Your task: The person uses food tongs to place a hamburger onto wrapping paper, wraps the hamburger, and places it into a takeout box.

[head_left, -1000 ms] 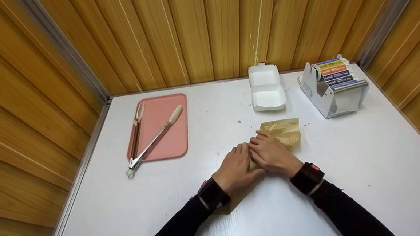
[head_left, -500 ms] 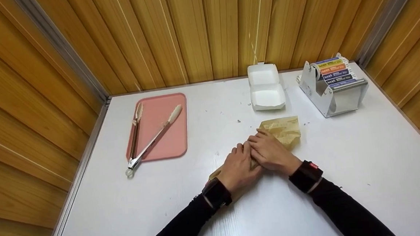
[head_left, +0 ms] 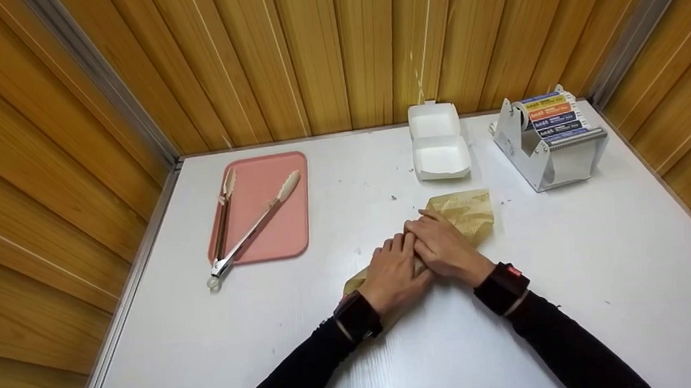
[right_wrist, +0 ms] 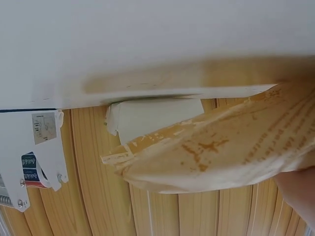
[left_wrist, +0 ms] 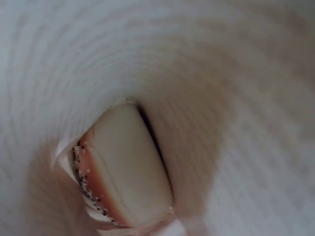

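A brown printed food wrapping paper (head_left: 459, 214) lies diagonally on the white table, bunched under both hands. Its far right end flares out past the right hand, and another end shows beside the left wrist. My left hand (head_left: 391, 275) grips the paper from above, fingertips curled over its far side, thumb on the near side. Right beside it, my right hand (head_left: 444, 245) holds the paper with bent fingers, the two hands touching. Whatever the paper wraps is hidden. In the right wrist view the crumpled paper (right_wrist: 211, 147) sticks out from the hand. The left wrist view is blurred.
At the left, metal tongs (head_left: 252, 232) lie across a pink tray (head_left: 271, 246). An opened white takeaway box (head_left: 441, 155) stands at the back. Right of it is a label dispenser (head_left: 549, 142) with several coloured rolls. Wood-pattern walls (head_left: 313, 58) enclose the table.
The left hand has shifted slightly over the paper. The paper's near end, earlier stretching below the left wrist, now shows on the wrist's upper left side. The right hand has barely moved.
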The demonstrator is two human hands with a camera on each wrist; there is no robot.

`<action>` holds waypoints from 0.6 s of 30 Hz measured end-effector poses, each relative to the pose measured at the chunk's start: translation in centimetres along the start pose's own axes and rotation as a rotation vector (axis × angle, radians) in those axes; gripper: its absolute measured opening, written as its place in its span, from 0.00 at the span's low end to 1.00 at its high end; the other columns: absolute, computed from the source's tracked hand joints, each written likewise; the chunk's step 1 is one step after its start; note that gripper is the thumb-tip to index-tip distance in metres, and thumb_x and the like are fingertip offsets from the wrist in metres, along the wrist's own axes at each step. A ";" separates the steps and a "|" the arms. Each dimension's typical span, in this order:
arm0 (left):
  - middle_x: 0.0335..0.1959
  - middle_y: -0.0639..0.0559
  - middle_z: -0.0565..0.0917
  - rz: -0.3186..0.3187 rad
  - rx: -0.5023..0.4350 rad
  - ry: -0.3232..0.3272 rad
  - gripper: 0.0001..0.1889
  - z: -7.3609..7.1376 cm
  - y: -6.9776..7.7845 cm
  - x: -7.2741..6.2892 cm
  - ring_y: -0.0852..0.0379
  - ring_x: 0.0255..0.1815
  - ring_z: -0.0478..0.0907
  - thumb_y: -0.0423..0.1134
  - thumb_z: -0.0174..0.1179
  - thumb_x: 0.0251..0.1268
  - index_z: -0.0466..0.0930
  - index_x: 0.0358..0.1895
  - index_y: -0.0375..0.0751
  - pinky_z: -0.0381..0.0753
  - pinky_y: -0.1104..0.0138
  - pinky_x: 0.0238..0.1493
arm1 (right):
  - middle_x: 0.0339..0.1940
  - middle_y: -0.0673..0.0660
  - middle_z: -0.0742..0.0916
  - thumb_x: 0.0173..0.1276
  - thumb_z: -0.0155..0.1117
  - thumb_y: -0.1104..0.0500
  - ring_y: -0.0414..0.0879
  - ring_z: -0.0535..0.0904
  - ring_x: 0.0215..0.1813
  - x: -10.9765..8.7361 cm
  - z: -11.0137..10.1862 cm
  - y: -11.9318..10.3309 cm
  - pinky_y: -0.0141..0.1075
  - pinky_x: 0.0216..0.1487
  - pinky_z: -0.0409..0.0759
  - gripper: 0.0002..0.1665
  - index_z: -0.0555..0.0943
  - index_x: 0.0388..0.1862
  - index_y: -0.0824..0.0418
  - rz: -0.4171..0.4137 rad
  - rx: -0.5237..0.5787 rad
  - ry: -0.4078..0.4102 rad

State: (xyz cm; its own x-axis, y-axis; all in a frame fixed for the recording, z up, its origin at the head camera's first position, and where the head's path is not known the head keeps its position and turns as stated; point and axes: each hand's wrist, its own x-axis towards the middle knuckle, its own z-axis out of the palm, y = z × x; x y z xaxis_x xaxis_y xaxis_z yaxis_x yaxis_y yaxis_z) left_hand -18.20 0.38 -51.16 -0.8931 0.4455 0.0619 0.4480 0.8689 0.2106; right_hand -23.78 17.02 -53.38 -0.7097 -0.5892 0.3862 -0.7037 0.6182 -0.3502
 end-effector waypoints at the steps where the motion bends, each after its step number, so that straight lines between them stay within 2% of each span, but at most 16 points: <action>1: 0.69 0.40 0.75 -0.001 -0.001 -0.007 0.44 0.0 -0.1 0.0 0.45 0.65 0.76 0.66 0.51 0.74 0.57 0.79 0.37 0.80 0.53 0.60 | 0.43 0.59 0.89 0.73 0.51 0.62 0.59 0.84 0.57 0.0 0.0 0.0 0.57 0.78 0.63 0.12 0.81 0.47 0.62 0.003 -0.003 -0.002; 5: 0.68 0.37 0.75 0.001 0.003 -0.041 0.44 0.0 -0.2 0.3 0.44 0.66 0.76 0.69 0.47 0.74 0.56 0.79 0.38 0.80 0.52 0.61 | 0.50 0.61 0.90 0.75 0.50 0.60 0.59 0.83 0.61 0.1 -0.6 0.2 0.57 0.82 0.54 0.19 0.84 0.55 0.64 0.034 -0.030 -0.059; 9: 0.64 0.38 0.78 -0.001 0.030 -0.052 0.43 0.0 -0.4 0.2 0.44 0.63 0.77 0.70 0.45 0.75 0.60 0.77 0.38 0.80 0.54 0.59 | 0.54 0.62 0.89 0.82 0.45 0.53 0.60 0.80 0.65 0.1 -1.9 1.4 0.57 0.83 0.51 0.24 0.86 0.56 0.61 0.124 -0.114 -0.124; 13: 0.61 0.39 0.79 -0.006 0.013 -0.060 0.42 0.0 -0.5 -0.1 0.45 0.60 0.78 0.70 0.45 0.75 0.62 0.75 0.38 0.80 0.55 0.58 | 0.55 0.64 0.87 0.86 0.36 0.47 0.62 0.80 0.63 -0.4 -3.5 3.9 0.61 0.79 0.57 0.32 0.86 0.55 0.62 0.280 -0.151 -0.165; 16: 0.59 0.38 0.79 -0.009 -0.027 -0.070 0.41 0.0 -0.7 0.0 0.45 0.58 0.78 0.70 0.45 0.75 0.62 0.74 0.39 0.81 0.54 0.58 | 0.55 0.67 0.85 0.87 0.34 0.46 0.66 0.79 0.59 -1.0 -5.1 6.1 0.66 0.70 0.66 0.34 0.85 0.57 0.63 0.382 -0.098 -0.186; 18: 0.57 0.39 0.79 -0.007 -0.047 -0.069 0.41 0.0 -0.8 0.0 0.46 0.57 0.78 0.70 0.46 0.74 0.63 0.73 0.38 0.80 0.55 0.57 | 0.56 0.69 0.83 0.86 0.38 0.47 0.67 0.78 0.58 -1.6 -6.3 7.5 0.66 0.65 0.70 0.30 0.83 0.59 0.65 0.443 -0.014 -0.198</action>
State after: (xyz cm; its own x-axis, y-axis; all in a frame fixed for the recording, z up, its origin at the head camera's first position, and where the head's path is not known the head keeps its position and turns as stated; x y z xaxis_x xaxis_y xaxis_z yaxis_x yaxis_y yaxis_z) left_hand -18.59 -0.27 -51.29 -0.8905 0.4550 -0.0071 0.4381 0.8615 0.2566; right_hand -27.75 25.86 -51.24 -0.9345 -0.3546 0.0319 -0.3328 0.8383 -0.4318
